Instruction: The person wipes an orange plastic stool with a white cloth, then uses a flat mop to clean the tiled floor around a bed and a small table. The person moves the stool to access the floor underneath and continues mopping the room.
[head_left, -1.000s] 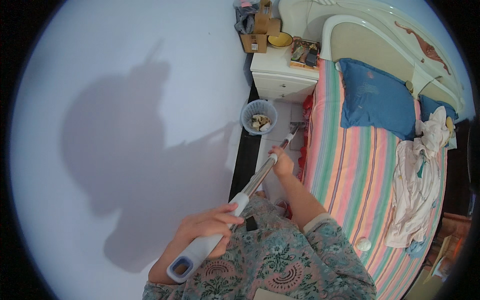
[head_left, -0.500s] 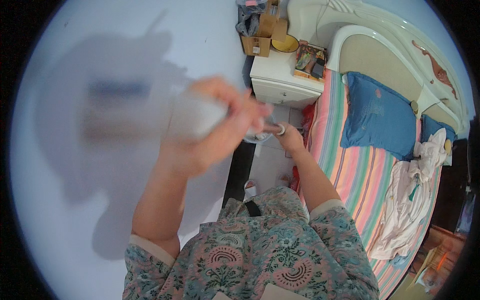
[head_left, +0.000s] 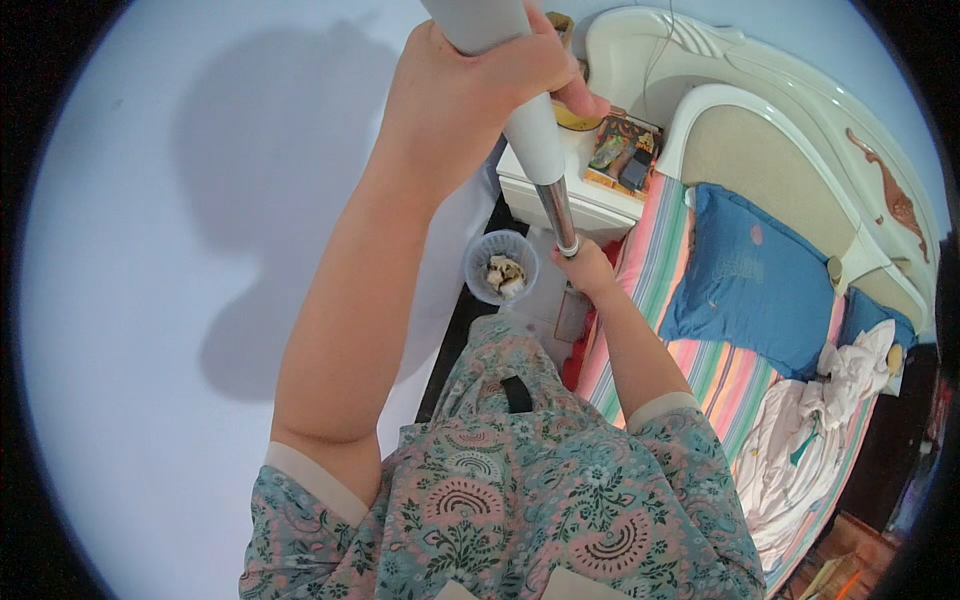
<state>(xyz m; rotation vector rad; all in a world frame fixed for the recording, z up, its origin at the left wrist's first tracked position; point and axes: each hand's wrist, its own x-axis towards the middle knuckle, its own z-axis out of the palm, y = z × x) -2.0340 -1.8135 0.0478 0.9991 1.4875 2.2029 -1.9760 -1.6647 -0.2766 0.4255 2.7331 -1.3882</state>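
A long telescopic pole (head_left: 534, 140) with a thick pale grey sleeve and a thinner shiny metal tube slants in front of me. My left hand (head_left: 455, 95) is raised high and wraps round the grey sleeve. Lower down, my right hand (head_left: 588, 268) grips the metal tube just by its pale collar. Both ends of the pole are out of sight: the upper one leaves the picture, the lower one is hidden past my right hand. Left of that hand, a translucent waste bin (head_left: 472, 282) with crumpled white and dark rubbish stands on the floor.
A white bedside cabinet (head_left: 610, 208) carries a book or magazine (head_left: 606, 178), a dark box-like item and a yellow bowl (head_left: 582, 123). To the right is a bed with a striped sheet (head_left: 640, 330), blue pillow (head_left: 745, 275) and crumpled pale clothing (head_left: 790, 465). A pale wall (head_left: 140, 330) runs along my left.
My left hand was blurred and lower; it has moved up along with the grey sleeve. The right hand keeps hold of the tube. The waste bin shows more fully now.
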